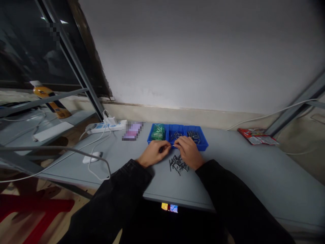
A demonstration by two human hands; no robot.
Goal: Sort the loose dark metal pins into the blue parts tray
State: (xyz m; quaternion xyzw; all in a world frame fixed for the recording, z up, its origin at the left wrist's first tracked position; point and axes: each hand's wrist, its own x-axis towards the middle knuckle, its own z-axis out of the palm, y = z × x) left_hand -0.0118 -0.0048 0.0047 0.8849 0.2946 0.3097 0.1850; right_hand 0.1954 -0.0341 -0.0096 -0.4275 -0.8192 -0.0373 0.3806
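My left hand (156,151) and my right hand (188,151) are close together, fingertips pinched, just in front of the blue bins. A thin pale piece (173,145) spans the gap between their fingertips; it is too small to name. Three blue plastic bins (203,148) stand side by side behind the hands. The left bin holds green plastic pieces (157,131), the middle one small metal pieces (175,135), the right one dark short cylindrical parts (193,136). Below my hands, a loose pile of dark slim metal parts (178,164) lies on the grey table (175,189).
Left on the table are a power strip (106,126) with cables, a phone-like flat object (132,130) and a white charger-like object (91,157). A red packet (257,136) lies at right. Beyond the left frame leans a yellow bottle (50,100); a red stool (38,206) stands below.
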